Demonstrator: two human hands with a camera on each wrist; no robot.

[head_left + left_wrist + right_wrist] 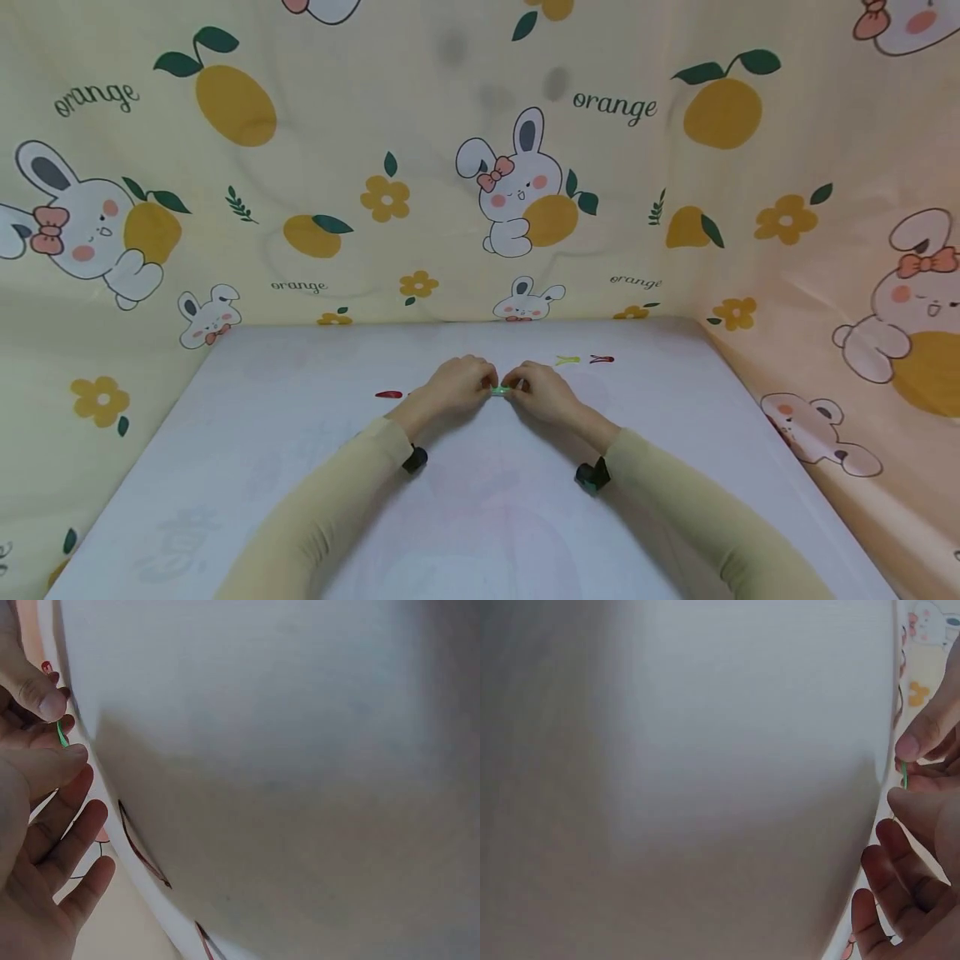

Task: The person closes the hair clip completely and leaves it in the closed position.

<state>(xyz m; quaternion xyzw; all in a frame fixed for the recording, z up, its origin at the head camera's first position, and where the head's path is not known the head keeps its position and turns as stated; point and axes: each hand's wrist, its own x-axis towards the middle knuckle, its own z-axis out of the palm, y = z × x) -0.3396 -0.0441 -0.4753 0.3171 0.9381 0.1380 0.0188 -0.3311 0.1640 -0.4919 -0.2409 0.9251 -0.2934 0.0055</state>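
A small green hair clip [500,391] is held between both hands near the middle of the table. The left hand [459,384] pinches its left end with thumb and fingertip; the right hand [542,390] pinches the right end. In the left wrist view, a green strip of the clip [61,734] shows between the two thumbs, and the left hand's [52,840] other fingers are spread loosely. The right wrist view has the clip [904,775] at the right edge, above the right hand [915,862]. The fingertips cover both clip ends.
A red clip [388,394] lies left of the hands, with another partly hidden by the left hand. Behind and right of the right hand lie a yellow clip [567,360] and a dark red clip [602,359]. A patterned curtain [420,250] stands behind the white table [480,517].
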